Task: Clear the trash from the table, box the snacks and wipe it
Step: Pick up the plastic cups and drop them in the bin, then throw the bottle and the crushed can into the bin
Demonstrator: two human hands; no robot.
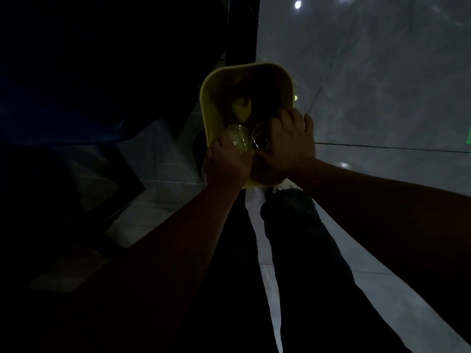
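While both hands point(254, 154) reach into yellow bin point(207, 108), finger state unclear.

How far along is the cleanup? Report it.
Done: some trash already lies inside the yellow bin. In hand: the left hand and right hand are pushing clear plastic wrappers over its rim. Left: boxing snacks and wiping; the table isn't in view.

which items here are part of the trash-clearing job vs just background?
Job:
- yellow bin
- clear crumpled wrapper under the left hand, over the bin's opening
- dark round item at the right hand, too dim to identify

Background:
- tiled floor
- dark furniture at left, too dark to make out
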